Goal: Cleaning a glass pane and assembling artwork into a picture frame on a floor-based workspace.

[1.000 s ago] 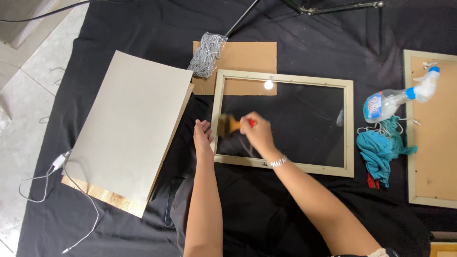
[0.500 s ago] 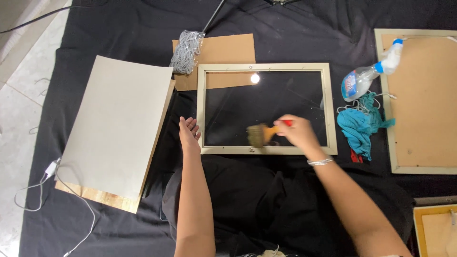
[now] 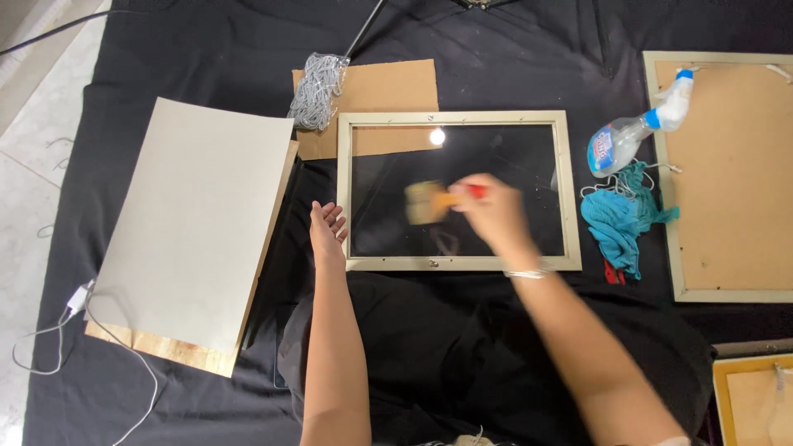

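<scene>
A cream picture frame with a glass pane lies face-down on black cloth. My right hand grips a small paintbrush with a red handle, its bristles over the glass near the pane's middle; the hand is blurred with motion. My left hand rests flat with fingers spread against the frame's left edge, holding nothing.
A large grey board lies left of the frame. A bundle of grey cord and brown cardboard sit behind it. A spray bottle, a teal cloth and another frame with a brown backing lie right.
My right hand has swept the brush from the pane's left side out to the right and back toward the middle. My left hand has stayed at the frame's left edge.
</scene>
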